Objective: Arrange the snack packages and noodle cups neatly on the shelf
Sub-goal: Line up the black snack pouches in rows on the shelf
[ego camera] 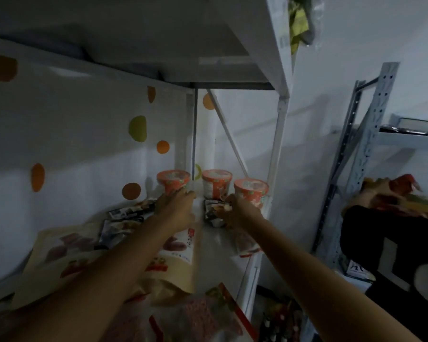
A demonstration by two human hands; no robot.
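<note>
At the shelf's (215,245) back right corner, our left hand (176,203) curls its grip round the left noodle cup (173,180), likely squaring it with the middle cup (216,181). Our right hand (236,211) reaches the right cup (252,190) beside a small dark packet (211,214); we cannot tell its grip.

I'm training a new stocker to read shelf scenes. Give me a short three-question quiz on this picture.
1. How many noodle cups stand at the back of the shelf?
2. True or false: the left hand hangs outside the shelf.
3. The large beige pouch lies beneath which forearm? A left, B right.
Key: 1 three. 2 false, it is at the left cup. 3 A.
</note>
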